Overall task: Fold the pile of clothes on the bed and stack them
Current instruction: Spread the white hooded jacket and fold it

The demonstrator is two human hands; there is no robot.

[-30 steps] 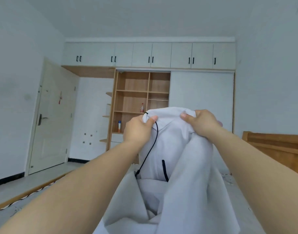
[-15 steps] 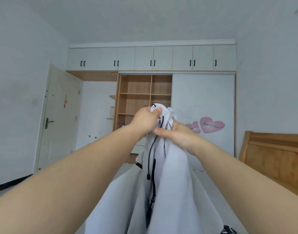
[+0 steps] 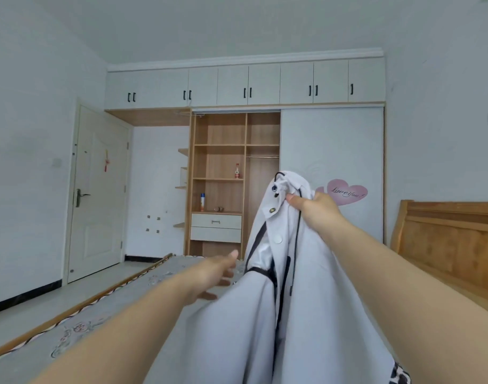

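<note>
- Bedroom backdrop: white walls, a built-in wardrobe with open wooden shelves (image 3: 220, 162) straight ahead, a cream door (image 3: 97, 194) on the left, and a wooden headboard (image 3: 447, 236) off to the right. A pink heart sticker (image 3: 345, 193) sits on the white sliding panel.
- Low in the shot is the bed with a grey floral-patterned cover (image 3: 79, 325), running from the near left up toward the wardrobe.
- Big change: half a second ago both hands were bunched together at the top of the white hooded jacket with black trim and drawcords (image 3: 287, 314). Now only the right hand (image 3: 316, 207) is up there, fingers curled tight around the collar or hood end, holding it high so the rest hangs down toward the person.
- The left hand (image 3: 217, 275) has let go and dropped. It's now low, just beside the jacket's left edge, fingers loose and spread, gripping nothing.
- Looks like the person gathered the top into one hand so the other can go after a lower part, maybe a hem or sleeve, to spread it flat. That's a guess.
- Folding hasn't really started on this one, and no finished stack shows anywhere in view.
</note>
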